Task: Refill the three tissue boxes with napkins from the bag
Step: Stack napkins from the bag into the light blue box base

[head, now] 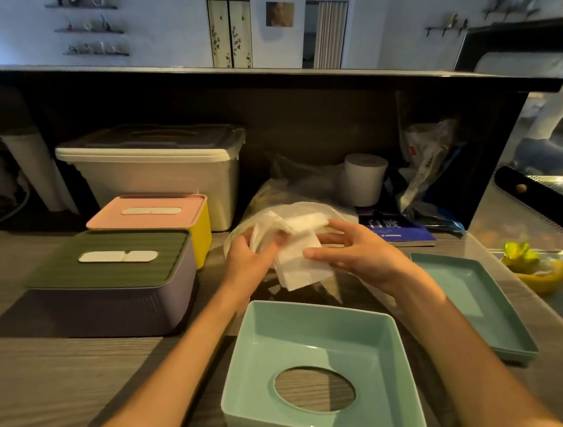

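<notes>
Wood counter (pixel 62 381) w/ both hands (pixel 304 251) gripping napkins (pixel 303 261) by bag (pixel 273 212), teal box (pixel 329 323) below.

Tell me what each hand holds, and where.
Both grip one stack of white napkins: left hand at its left edge, right hand along its right side.

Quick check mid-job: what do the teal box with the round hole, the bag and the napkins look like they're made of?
Teal box: looks like moulded plastic, smooth satin walls with soft highlights and rounded corners.
Bag: thin clear plastic film, crinkled and see-through.
Napkins: soft white paper, matte, in a stack of thin sheets, gripped by both hands.
</notes>
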Demonstrator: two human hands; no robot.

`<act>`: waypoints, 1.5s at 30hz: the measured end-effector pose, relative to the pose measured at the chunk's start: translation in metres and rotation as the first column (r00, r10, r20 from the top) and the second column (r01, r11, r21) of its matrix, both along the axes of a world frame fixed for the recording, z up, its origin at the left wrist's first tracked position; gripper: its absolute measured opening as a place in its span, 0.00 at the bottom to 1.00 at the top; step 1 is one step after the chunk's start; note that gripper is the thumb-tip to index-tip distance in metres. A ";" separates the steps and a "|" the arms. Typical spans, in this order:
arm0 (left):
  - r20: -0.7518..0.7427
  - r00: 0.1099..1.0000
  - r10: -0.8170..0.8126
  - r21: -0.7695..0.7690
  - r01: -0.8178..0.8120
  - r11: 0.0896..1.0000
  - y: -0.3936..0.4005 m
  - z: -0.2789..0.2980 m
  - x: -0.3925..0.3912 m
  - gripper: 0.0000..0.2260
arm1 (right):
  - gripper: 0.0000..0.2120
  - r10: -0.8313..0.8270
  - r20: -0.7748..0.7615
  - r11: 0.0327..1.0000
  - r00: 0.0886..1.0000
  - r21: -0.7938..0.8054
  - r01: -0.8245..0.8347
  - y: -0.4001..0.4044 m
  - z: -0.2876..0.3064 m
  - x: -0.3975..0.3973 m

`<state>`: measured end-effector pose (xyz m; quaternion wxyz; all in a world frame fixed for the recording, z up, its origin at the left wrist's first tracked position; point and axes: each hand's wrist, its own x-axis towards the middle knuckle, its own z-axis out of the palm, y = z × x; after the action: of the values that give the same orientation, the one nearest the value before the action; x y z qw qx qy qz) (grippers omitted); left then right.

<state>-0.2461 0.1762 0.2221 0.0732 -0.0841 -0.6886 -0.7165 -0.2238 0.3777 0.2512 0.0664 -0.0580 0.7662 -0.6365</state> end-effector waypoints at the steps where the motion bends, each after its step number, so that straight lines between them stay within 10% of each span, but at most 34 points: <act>1: 0.092 0.996 -0.012 0.119 0.001 0.993 0.000 0.002 0.001 0.09 | 0.36 0.010 -0.005 1.000 1.000 0.009 -0.010 -0.001 0.001 0.000; 5: 0.231 0.968 -0.103 0.353 0.015 0.935 -0.003 0.004 -0.001 0.15 | 0.31 -0.002 -0.060 0.994 0.998 0.112 0.008 -0.005 0.003 0.001; 17: 0.329 0.857 -0.397 0.398 0.255 0.881 -0.001 0.007 0.005 0.13 | 0.08 -0.290 -0.476 0.927 0.830 0.076 0.367 -0.017 -0.003 0.001; 27: 0.394 0.816 -0.422 0.534 0.171 0.828 -0.009 0.002 0.004 0.20 | 0.14 -0.092 -0.120 0.966 0.989 -0.250 0.060 -0.015 0.015 0.008; 37: 0.362 0.735 -0.574 0.509 0.361 0.782 0.007 0.004 0.013 0.27 | 0.17 -0.219 -0.434 0.926 0.874 0.189 0.327 -0.023 -0.007 0.000; 45: 0.380 0.800 -0.465 0.497 0.247 0.832 0.014 0.003 0.005 0.32 | 0.39 -0.060 0.071 0.863 0.996 0.504 0.016 -0.014 0.001 0.006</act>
<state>-0.2411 0.1898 0.2248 -0.2251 -0.0149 -0.4827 -0.8462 -0.2176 0.3635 0.2524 0.0988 0.0033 0.9032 -0.4177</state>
